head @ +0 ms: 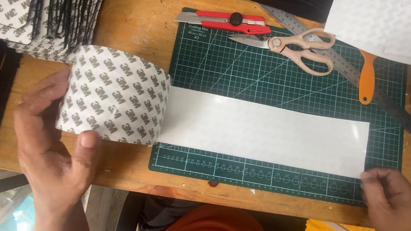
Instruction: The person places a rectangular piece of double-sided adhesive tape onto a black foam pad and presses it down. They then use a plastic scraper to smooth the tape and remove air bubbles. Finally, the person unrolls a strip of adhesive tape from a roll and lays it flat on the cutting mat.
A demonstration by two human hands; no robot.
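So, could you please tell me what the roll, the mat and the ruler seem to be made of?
Roll: probably paper-backed adhesive sheet, glossy white where unrolled.
Mat: likely matte green rubbery plastic with a printed grid.
Ruler: apparently steel, grey with a dull sheen.
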